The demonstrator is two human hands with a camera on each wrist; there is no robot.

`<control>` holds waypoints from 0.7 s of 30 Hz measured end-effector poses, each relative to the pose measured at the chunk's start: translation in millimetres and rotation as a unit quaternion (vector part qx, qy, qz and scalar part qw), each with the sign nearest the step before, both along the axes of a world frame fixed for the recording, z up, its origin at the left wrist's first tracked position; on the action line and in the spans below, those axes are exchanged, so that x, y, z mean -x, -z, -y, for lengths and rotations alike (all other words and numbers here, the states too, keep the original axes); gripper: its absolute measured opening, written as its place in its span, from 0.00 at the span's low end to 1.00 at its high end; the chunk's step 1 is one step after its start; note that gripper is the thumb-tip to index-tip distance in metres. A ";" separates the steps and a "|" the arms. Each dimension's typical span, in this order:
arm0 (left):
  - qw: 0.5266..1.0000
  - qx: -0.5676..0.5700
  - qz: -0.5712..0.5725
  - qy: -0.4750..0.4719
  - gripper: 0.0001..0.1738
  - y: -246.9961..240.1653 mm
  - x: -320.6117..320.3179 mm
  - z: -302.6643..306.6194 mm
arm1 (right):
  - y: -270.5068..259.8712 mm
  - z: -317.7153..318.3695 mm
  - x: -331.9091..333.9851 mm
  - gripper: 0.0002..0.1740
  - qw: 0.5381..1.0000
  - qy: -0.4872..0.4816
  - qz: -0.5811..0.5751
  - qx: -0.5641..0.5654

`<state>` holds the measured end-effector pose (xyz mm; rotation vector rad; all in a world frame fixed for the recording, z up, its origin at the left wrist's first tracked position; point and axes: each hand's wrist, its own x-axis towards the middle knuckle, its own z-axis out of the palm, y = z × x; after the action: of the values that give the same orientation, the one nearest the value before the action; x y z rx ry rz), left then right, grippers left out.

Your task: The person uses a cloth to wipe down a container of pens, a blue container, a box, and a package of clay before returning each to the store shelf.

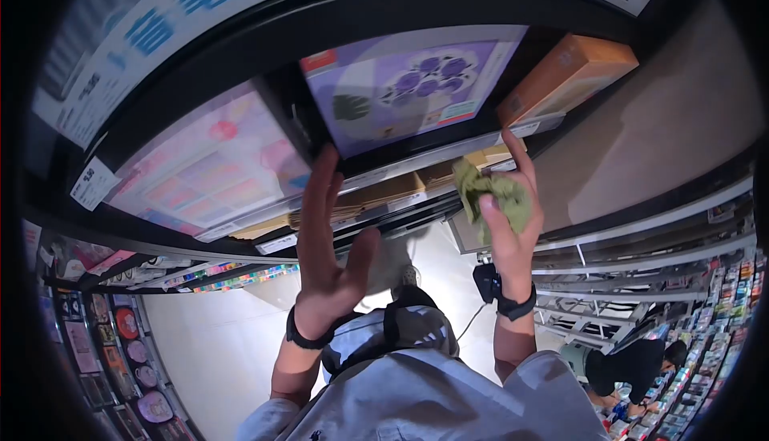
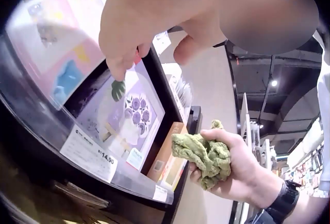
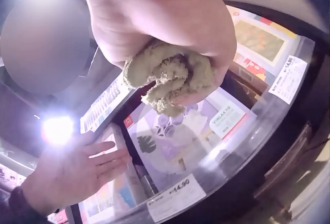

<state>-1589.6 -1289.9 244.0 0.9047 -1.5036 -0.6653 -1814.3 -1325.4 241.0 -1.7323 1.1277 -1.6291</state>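
Note:
In the head view a purple box with printed flowers (image 1: 400,88) lies on a dark shelf, between a pink box (image 1: 212,161) and an orange box (image 1: 569,76). The left hand (image 1: 328,249) is raised at the shelf's front with extended fingers, holding nothing, near the purple box's left corner. A crumpled green cloth (image 1: 505,201) is gripped in the right hand (image 1: 517,237), whose index finger points toward the shelf edge by the orange box. In the left wrist view the cloth (image 2: 203,154) bunches out between thumb and fingers. The right wrist view shows it (image 3: 170,74) above the purple box (image 3: 175,141).
Price labels (image 2: 88,154) line the shelf's front rail. Brown and yellow items (image 1: 416,189) sit on a level below. At the lower right a person in dark clothes (image 1: 629,373) bends beside stocked shelves. More goods (image 1: 132,345) hang at the lower left.

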 end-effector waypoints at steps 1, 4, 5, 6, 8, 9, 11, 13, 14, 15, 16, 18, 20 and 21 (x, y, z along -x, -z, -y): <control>1.000 0.009 0.014 -0.027 0.43 -2.6 9.3 7.7 | -2.7 15.7 8.8 0.14 0.999 -0.020 -0.027 0.029; 0.995 0.023 0.065 -0.078 0.43 -10.2 29.1 24.9 | -11.1 51.1 17.9 0.17 0.996 -0.038 -0.025 0.073; 0.992 0.048 0.062 -0.098 0.43 -8.4 34.0 30.4 | -15.4 59.5 15.4 0.21 0.998 -0.024 -0.011 0.052; 0.989 0.072 0.056 -0.117 0.43 -7.8 39.5 35.0 | -17.2 66.5 16.0 0.21 0.998 -0.022 -0.008 0.052; 0.977 0.055 0.067 -0.197 0.44 -15.4 50.8 40.7 | -20.0 78.7 20.2 0.22 0.995 -0.073 0.044 0.051; 0.971 0.072 0.064 -0.218 0.45 -14.4 52.2 43.1 | -18.1 82.3 22.5 0.23 0.995 -0.084 0.040 0.048; 0.964 0.092 0.061 -0.241 0.45 -10.7 54.5 49.5 | -18.8 83.0 23.6 0.22 0.992 -0.103 0.051 0.047; 0.972 0.053 -0.053 -0.225 0.45 -7.2 55.9 53.4 | -18.9 82.4 24.2 0.22 0.989 -0.127 0.061 0.048; 0.970 0.057 -0.052 -0.229 0.45 -7.6 56.1 52.8 | -17.9 80.2 24.4 0.22 0.989 -0.119 0.078 0.046; 0.967 0.069 -0.043 -0.242 0.45 -7.5 56.9 50.9 | -16.2 77.3 25.1 0.21 0.989 -0.109 0.094 0.042; 0.963 0.081 -0.035 -0.255 0.45 -6.6 58.3 48.1 | -12.6 74.6 26.1 0.21 0.988 -0.112 0.094 0.043; 0.952 0.079 0.021 -0.294 0.44 1.0 64.5 35.4 | 1.2 66.1 28.0 0.23 0.985 -0.085 0.140 0.049; 0.922 0.080 0.140 -0.352 0.35 24.3 61.2 19.8 | 27.8 54.3 24.3 0.26 0.954 -0.073 0.287 -0.032; 0.905 0.118 0.183 -0.366 0.34 20.5 62.6 17.4 | 36.1 49.7 27.0 0.26 0.950 -0.053 0.305 -0.041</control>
<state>-1652.1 -1307.3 223.5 1.3413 -1.3740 0.2472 -1841.3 -1375.1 204.9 -1.0865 0.7712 -1.8342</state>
